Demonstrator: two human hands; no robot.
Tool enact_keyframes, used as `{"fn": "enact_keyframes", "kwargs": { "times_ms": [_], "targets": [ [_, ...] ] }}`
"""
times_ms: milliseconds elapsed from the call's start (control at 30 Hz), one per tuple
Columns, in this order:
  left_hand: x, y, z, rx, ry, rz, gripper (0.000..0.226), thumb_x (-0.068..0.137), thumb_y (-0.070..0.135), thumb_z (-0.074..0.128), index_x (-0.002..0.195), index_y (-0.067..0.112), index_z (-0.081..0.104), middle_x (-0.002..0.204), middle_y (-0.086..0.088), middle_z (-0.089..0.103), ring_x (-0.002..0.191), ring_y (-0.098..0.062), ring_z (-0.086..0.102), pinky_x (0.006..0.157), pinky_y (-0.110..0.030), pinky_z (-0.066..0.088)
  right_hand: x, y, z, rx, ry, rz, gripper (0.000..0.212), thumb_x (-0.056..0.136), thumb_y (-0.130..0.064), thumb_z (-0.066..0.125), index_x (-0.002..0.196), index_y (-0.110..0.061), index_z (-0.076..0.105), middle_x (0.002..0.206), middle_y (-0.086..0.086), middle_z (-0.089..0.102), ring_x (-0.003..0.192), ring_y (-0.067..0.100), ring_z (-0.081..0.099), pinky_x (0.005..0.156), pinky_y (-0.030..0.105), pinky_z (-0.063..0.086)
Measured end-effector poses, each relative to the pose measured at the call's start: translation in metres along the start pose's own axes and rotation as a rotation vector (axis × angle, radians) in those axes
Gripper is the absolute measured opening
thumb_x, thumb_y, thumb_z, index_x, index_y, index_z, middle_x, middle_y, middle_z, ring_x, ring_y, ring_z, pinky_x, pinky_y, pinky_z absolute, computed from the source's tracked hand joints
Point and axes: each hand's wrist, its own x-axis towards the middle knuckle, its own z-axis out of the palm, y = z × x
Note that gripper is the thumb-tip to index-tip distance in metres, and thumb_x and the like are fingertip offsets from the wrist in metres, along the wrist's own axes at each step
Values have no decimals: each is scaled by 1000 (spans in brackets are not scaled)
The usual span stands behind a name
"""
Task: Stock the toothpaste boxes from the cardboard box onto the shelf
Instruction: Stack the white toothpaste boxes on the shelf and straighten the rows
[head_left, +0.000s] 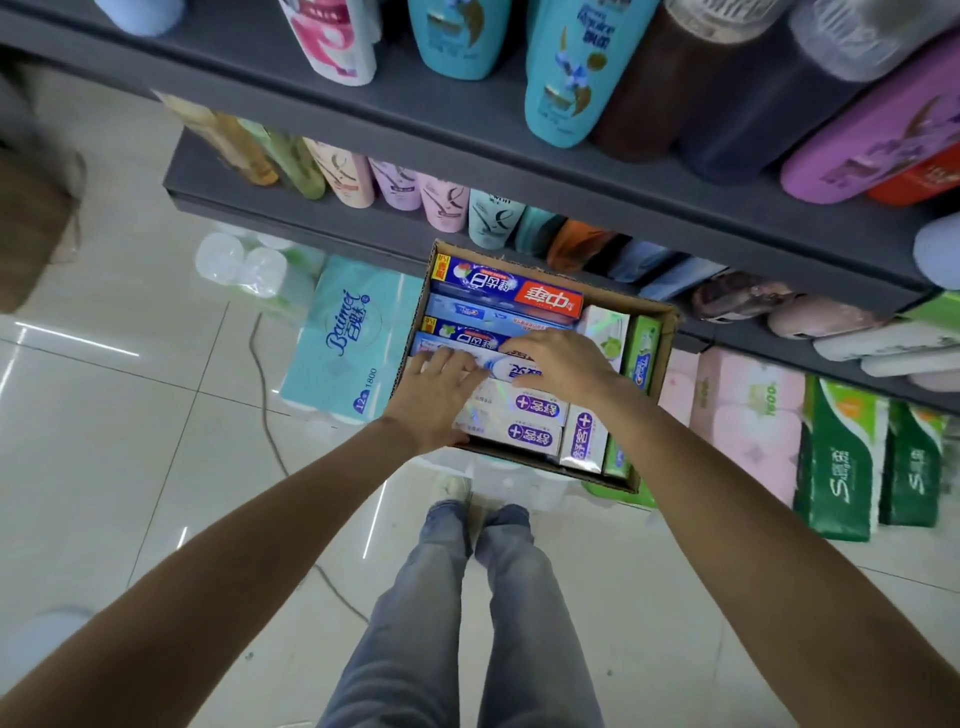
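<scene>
An open cardboard box (667, 319) sits low in front of the shelving, packed with several toothpaste boxes: blue-and-red ones (506, 286) at the far side, white ones with purple logos (530, 434) at the near side, green ones (644, 348) on the right. Both hands reach into it. My left hand (434, 397) and my right hand (563, 361) lie on a white and blue toothpaste box (493, 366) in the middle, fingers curled over its ends. The grey shelf (426, 114) above holds shampoo bottles.
Tissue packs stand around the box: a teal one (348, 332) on the left, pink (748, 415) and green (841, 462) ones on the right. A lower grey shelf (311, 218) carries more bottles. A cable (270, 415) runs across the tiled floor. My legs stand below.
</scene>
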Motion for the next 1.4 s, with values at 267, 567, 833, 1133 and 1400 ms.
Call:
{"fn": "enact_keyframes", "kwargs": {
  "times_ms": [267,567,833,1133,1400],
  "targets": [
    [6,-4,-1,12,15,86,77,78,51,65,138,17,30,138,-8,36,126,-24,32,107,-36,26,10,-2,0,-73,-5,-18,50,85,-39,62,131,-24,50,126,3,60,112,26,56,86,36,49],
    [-1,-17,-6,-80,-5,77,70,88,58,47,146,27,23,147,-2,28,136,-21,21,111,-35,18,15,-12,10,-81,28,103,59,88,-20,61,140,-22,34,136,7,51,113,30,55,84,37,47],
    [0,-11,-22,-259,175,-4,42,91,42,52,126,19,56,125,-6,59,117,-26,53,96,-36,41,-34,-17,-16,209,321,268,46,88,-26,61,131,-18,48,131,3,54,121,21,47,96,33,38],
    [-22,39,-175,-185,688,301,59,76,44,60,129,20,48,121,-5,54,112,-23,46,93,-32,35,-171,-26,-128,57,712,202,42,69,-20,76,109,-17,62,98,3,65,91,29,59,82,31,35],
    [-39,117,-332,-383,262,311,72,68,62,65,131,33,44,112,14,61,97,-6,58,84,-26,46,-261,-12,-256,-391,1028,-213,43,68,-9,70,110,-17,67,106,-1,68,101,20,49,97,35,33]
  ]
}}
